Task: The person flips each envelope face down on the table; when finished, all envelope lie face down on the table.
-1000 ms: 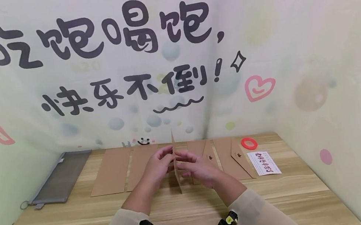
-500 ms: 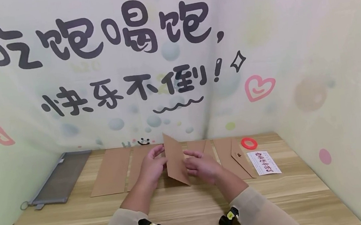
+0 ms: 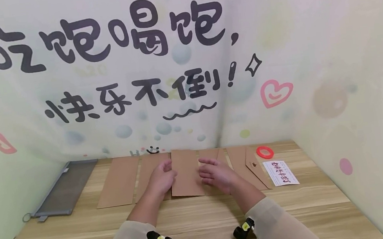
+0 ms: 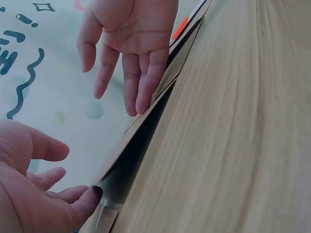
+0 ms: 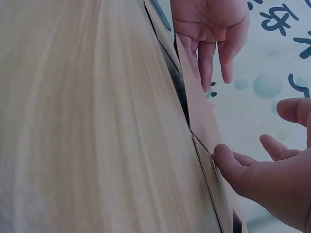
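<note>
A plain brown kraft envelope [image 3: 186, 173] lies between my hands, in the middle of a row of similar envelopes. Its left edge is tilted up, and a dark gap shows beneath it in the right wrist view. My left hand [image 3: 161, 179] is at that raised edge, fingers loosely extended, fingertips touching or just under it. At the opposite edge is my right hand [image 3: 218, 174], with relaxed fingers and fingertips against or very near the paper. Neither hand curls round the envelope. Partly covered by the right hand is a flap-side-up envelope [image 3: 213, 154].
Two plain envelopes, a far-left one [image 3: 118, 183] and a nearer one [image 3: 148, 171], lie at left. A grey mesh zip pouch [image 3: 66, 189] is beyond them. At right are an envelope with a pointed flap [image 3: 241, 165], a red ring [image 3: 264, 152] and a printed card [image 3: 280, 172].
The middle envelope was upright between my hands. It has turned over and come down almost flat, its plain side up. My hands have moved slightly apart.
</note>
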Demonstrator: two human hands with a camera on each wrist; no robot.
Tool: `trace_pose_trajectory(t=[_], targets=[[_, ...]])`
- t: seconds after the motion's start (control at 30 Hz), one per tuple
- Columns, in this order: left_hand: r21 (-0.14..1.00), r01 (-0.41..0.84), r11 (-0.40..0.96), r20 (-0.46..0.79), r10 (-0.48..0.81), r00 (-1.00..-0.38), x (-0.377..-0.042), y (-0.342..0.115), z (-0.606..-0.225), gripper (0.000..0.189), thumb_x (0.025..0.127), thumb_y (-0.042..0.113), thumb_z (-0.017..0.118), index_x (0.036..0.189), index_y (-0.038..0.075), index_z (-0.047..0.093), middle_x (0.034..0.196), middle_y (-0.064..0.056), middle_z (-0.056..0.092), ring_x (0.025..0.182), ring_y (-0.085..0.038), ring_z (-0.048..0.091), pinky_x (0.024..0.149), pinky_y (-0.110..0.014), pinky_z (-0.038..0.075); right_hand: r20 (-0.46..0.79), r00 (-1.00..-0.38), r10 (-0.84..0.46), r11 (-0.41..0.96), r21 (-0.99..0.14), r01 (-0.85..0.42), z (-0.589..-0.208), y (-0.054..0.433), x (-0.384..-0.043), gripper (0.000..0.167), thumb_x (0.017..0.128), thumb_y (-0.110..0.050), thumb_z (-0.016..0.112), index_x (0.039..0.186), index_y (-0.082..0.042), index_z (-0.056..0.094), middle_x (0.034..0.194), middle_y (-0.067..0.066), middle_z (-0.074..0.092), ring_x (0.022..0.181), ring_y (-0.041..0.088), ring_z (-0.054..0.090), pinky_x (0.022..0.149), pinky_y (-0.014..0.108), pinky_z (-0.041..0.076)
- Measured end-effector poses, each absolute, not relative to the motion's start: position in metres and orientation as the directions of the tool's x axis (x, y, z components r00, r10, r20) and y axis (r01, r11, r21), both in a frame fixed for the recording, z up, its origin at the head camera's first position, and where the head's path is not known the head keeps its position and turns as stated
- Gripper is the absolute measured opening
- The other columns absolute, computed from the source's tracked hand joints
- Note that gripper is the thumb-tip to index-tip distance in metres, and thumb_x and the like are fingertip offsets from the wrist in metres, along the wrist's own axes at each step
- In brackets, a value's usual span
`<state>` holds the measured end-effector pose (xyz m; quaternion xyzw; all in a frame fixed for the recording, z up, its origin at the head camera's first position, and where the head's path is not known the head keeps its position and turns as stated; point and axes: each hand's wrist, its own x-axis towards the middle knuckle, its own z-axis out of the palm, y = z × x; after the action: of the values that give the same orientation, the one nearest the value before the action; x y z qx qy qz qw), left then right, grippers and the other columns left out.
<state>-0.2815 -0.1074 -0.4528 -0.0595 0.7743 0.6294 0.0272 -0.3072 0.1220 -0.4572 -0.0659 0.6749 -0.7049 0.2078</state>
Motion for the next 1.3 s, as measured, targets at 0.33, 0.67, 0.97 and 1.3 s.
trace_pose_trajectory(t=[0.33, 0.67, 0.97, 1.3], targets=[[0.955, -0.16, 0.25, -0.149, -0.064, -0.987, -0.281, -0.108, -0.453, 0.064, 0.101, 0.026, 0.059, 0.161, 0.008, 0.045, 0.167, -0.024, 0.043, 0.152, -0.042, 0.045, 0.127, -0.059, 0.038, -0.181, -0.904, -0.387, -0.008, -0.98, 0.2, -0.46, 0.119, -0.308, 0.058, 0.111, -0.015, 0.05, 0.165, 0.0, 0.033, 0.165, 0.033, 0.041, 0.155, 0.046, 0.042, 0.125, 0.057, 0.042], [0.983, -0.086, 0.162, -0.078, -0.055, -0.995, -0.276, -0.095, -0.449, 0.058, 0.102, 0.021, 0.059, 0.158, 0.007, 0.049, 0.166, -0.022, 0.046, 0.154, -0.041, 0.043, 0.127, -0.058, 0.038, -0.177, -0.933, -0.314, -0.027, -0.98, 0.195, -0.452, 0.127, -0.303, 0.055, 0.109, -0.018, 0.056, 0.159, -0.001, 0.041, 0.146, 0.018, 0.059, 0.131, 0.03, 0.061, 0.109, 0.04, 0.056], [0.993, -0.113, -0.03, -0.111, 0.059, -0.992, -0.271, -0.049, -0.452, 0.054, 0.106, 0.02, 0.056, 0.158, 0.006, 0.048, 0.162, -0.021, 0.05, 0.127, -0.032, 0.063, 0.11, -0.046, 0.053, -0.177, -0.944, -0.277, 0.089, -0.983, 0.159, -0.446, 0.174, -0.297, 0.056, 0.112, -0.024, 0.053, 0.163, -0.005, 0.037, 0.166, 0.025, 0.043, 0.149, 0.039, 0.05, 0.12, 0.048, 0.05], [0.977, -0.161, -0.138, -0.152, 0.075, -0.986, -0.268, -0.012, -0.448, 0.054, 0.101, 0.016, 0.061, 0.153, 0.003, 0.052, 0.157, -0.023, 0.052, 0.082, -0.008, 0.05, 0.085, -0.028, 0.052, -0.193, -0.954, -0.228, 0.079, -0.981, 0.18, -0.451, 0.215, -0.302, 0.061, 0.113, -0.024, 0.051, 0.165, 0.0, 0.031, 0.164, 0.029, 0.045, 0.144, 0.032, 0.059, 0.117, 0.042, 0.052]])
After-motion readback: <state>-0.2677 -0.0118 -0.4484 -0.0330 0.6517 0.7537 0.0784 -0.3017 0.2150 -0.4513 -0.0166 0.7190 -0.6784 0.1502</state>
